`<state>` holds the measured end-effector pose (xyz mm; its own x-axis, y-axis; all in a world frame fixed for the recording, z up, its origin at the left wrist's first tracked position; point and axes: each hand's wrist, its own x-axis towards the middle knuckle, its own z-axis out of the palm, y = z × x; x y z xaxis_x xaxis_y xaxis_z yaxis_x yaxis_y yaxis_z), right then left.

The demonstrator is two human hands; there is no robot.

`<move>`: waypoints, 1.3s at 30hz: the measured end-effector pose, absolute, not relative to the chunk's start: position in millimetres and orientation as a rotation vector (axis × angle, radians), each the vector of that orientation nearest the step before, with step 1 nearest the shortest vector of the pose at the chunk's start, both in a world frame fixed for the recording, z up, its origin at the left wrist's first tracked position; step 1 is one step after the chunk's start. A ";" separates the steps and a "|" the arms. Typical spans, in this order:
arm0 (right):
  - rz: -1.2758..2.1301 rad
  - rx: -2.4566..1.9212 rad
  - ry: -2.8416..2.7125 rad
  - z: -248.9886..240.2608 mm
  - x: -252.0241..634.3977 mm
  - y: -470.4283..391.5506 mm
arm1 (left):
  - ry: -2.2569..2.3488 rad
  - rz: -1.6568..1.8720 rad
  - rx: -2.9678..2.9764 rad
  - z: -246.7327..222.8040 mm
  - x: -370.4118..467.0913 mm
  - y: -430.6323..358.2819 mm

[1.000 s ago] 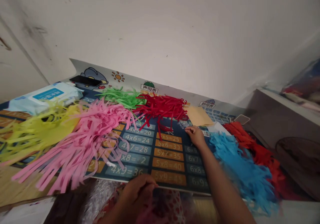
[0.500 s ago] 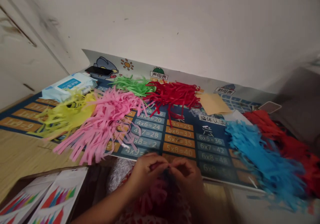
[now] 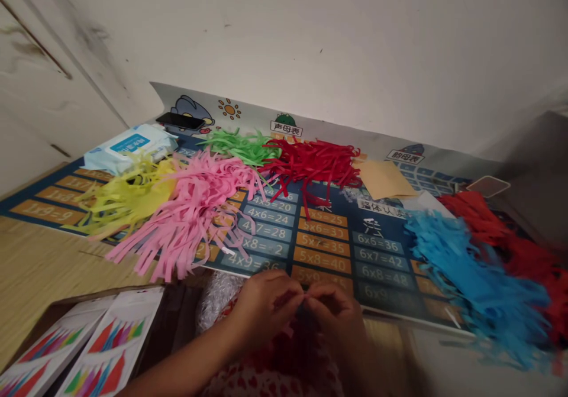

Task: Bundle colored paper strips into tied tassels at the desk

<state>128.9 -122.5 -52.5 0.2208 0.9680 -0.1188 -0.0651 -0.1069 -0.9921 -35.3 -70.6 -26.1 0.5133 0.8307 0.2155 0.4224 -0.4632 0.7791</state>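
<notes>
My left hand (image 3: 268,302) and my right hand (image 3: 335,311) meet at the fingertips just in front of the table edge. Both are closed in a pinch on a small pink twist of a paper tassel, whose dim pink strips hang below the fingers and are mostly hidden. Beyond the hands lies a pile of pink fringed paper tassels (image 3: 190,207), with yellow fringed paper (image 3: 133,193) to its left. Green strips (image 3: 242,147) and dark red strips (image 3: 317,163) sit farther back. On the right spread blue fringed paper (image 3: 474,284) and red-orange fringed paper (image 3: 483,219).
A multiplication chart (image 3: 323,246) covers the table and curls up against the wall. On it are a wipes pack (image 3: 128,148), a black phone (image 3: 180,120) and a tan paper sheet (image 3: 386,179). Printed packets (image 3: 115,338) stand in a box at lower left, beside crinkled clear plastic (image 3: 219,299).
The view has shifted slightly, so the table things appear a little to the right. Both hands keep their fingertips together, and less of the hanging pink strips shows beneath them.
</notes>
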 end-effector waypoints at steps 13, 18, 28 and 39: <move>1.046 -1.384 -0.945 -51.7 123.7 -125.6 | 0.901 0.760 2.003 -26.7 -37.7 -75.9; 0.995 -1.472 -1.011 -46.5 124.4 -127.0 | 0.979 0.704 1.993 -28.9 -39.0 -76.7; 0.831 -1.479 -1.294 -36.0 132.2 -129.6 | 0.833 0.855 2.063 -26.5 -39.3 -73.4; 0.728 -1.482 -1.318 -31.5 130.5 -139.9 | 0.729 1.155 2.159 -37.3 -37.5 -80.0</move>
